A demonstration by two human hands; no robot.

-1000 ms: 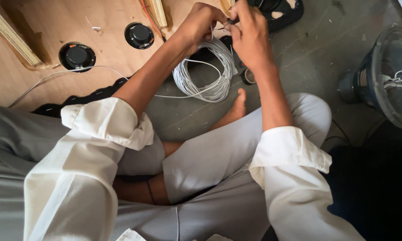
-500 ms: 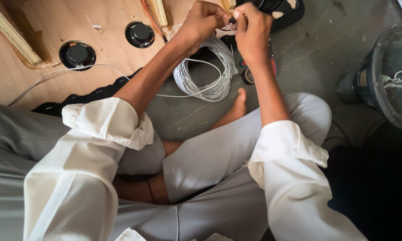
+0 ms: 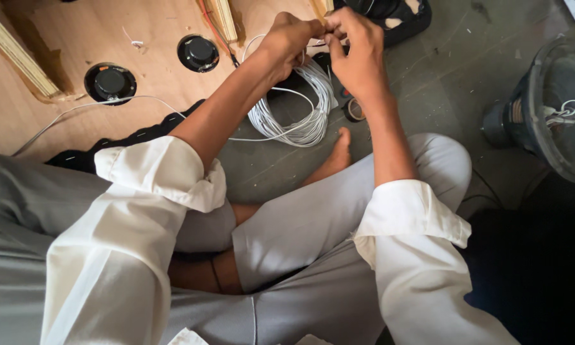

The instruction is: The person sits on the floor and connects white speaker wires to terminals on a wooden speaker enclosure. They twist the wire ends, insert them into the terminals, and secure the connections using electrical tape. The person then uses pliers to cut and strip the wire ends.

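I sit cross-legged on the floor in grey trousers and rolled white sleeves. My left hand (image 3: 294, 35) and my right hand (image 3: 358, 54) meet at the top of the view, fingertips pinched together on the end of a thin white wire. A coil of the same white wire (image 3: 297, 108) lies on the floor just under my hands, and one strand runs left across the wooden panel (image 3: 64, 38). What exactly sits between my fingertips is too small to make out.
The wooden panel at the upper left carries two round black speaker units (image 3: 110, 83) (image 3: 198, 51) and wooden battens (image 3: 16, 54). A large loose speaker (image 3: 552, 108) stands on the grey floor at the right. A small tape roll (image 3: 354, 110) lies near my foot (image 3: 335, 156).
Both hands have stayed at the wire end with small finger movements; the right hand shifted slightly. The coil has not moved.
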